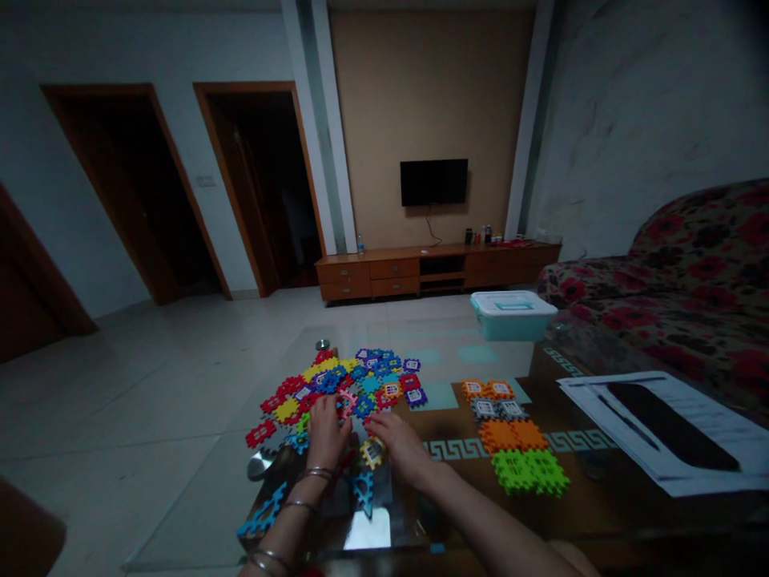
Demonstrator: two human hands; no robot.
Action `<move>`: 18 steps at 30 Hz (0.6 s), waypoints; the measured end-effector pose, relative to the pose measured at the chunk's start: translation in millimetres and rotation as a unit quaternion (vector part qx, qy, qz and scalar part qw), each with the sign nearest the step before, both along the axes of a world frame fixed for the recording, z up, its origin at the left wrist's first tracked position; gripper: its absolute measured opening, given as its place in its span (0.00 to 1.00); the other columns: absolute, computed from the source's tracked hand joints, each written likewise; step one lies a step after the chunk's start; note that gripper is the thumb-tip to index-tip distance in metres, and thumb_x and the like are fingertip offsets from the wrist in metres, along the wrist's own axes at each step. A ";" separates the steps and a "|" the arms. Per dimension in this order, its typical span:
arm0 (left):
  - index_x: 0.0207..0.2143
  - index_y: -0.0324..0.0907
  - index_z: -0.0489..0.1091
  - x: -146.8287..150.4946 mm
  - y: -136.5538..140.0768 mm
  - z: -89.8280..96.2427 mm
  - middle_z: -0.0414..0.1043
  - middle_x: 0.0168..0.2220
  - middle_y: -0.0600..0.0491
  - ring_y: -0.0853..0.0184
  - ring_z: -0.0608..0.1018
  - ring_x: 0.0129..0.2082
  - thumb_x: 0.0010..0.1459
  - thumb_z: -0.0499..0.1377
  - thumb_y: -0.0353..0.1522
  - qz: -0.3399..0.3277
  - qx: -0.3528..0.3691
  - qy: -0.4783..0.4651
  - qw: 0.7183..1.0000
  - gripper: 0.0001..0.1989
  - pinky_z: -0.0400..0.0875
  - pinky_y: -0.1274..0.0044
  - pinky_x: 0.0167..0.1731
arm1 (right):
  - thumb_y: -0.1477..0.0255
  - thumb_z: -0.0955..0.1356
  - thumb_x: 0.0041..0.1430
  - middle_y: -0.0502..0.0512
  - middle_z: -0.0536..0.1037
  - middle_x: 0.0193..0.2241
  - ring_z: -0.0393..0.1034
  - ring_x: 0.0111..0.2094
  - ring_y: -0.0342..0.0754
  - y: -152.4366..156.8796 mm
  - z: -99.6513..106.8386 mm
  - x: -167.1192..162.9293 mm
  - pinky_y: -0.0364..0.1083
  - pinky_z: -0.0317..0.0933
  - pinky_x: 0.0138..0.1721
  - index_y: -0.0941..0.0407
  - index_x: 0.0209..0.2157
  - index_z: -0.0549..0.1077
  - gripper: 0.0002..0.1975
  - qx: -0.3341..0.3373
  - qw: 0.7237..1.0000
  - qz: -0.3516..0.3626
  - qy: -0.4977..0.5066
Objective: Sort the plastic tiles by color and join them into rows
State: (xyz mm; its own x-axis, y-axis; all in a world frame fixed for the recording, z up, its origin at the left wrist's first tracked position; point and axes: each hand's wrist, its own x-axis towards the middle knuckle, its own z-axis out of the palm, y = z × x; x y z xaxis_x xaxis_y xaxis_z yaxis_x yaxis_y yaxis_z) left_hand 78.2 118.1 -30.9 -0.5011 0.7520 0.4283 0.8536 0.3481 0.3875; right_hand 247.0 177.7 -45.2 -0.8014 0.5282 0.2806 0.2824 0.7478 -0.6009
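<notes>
**Both hands laid in a heap of interlocking plastic tiles**

The left hand (326, 430) is spread flat on the pile of coloured tiles (336, 389) at the glass table (456, 353) edge. The right hand (397, 443) is rested beside it, fingers loosely curled; a grip cannot be told. A sorted orange-grey-green row (510, 437) is laid well apart

glass table (456, 353) under puzzle tiles (348, 389), papers (673, 425)
</notes>
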 end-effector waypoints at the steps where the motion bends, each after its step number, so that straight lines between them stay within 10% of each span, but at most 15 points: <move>1: 0.44 0.40 0.67 0.7 -2.3 -0.7 0.68 0.44 0.48 0.59 0.71 0.47 0.54 0.56 0.25 -0.010 0.005 0.000 1.000 0.14 0.68 0.67 0.48 | 0.81 0.63 0.61 0.57 0.74 0.56 0.63 0.59 0.52 3.3 1.7 -0.8 0.51 0.57 0.59 0.54 0.54 0.72 0.21 0.020 0.999 0.003 -0.030; 8: 0.44 0.42 0.67 36.9 -7.9 7.2 0.66 0.47 0.48 0.59 0.70 0.49 0.53 0.55 0.25 -0.098 -0.020 -0.020 0.995 0.15 0.67 0.66 0.49 | 0.81 0.61 0.62 0.67 0.77 0.49 0.69 0.52 0.59 -5.3 15.3 16.0 0.52 0.64 0.49 0.61 0.49 0.76 0.18 0.099 0.961 -0.106 -0.237; 18: 0.42 0.42 0.64 108.7 -1.1 9.5 0.64 0.46 0.50 0.66 0.72 0.44 0.51 0.55 0.21 -0.269 -0.161 -0.132 0.940 0.15 0.67 0.75 0.46 | 0.73 0.67 0.59 0.64 0.74 0.51 0.66 0.54 0.58 29.5 31.0 68.2 0.50 0.60 0.51 0.59 0.49 0.74 0.16 0.047 0.961 -0.121 -0.244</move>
State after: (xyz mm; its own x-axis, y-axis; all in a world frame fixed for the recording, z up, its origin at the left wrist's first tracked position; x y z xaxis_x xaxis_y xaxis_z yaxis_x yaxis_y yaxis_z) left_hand 186.8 117.0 -21.4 -0.0683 0.9965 0.0487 0.8283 0.0294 0.5595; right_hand 315.2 207.2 -14.2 -0.7065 0.7064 -0.0425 0.6863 0.6692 -0.2849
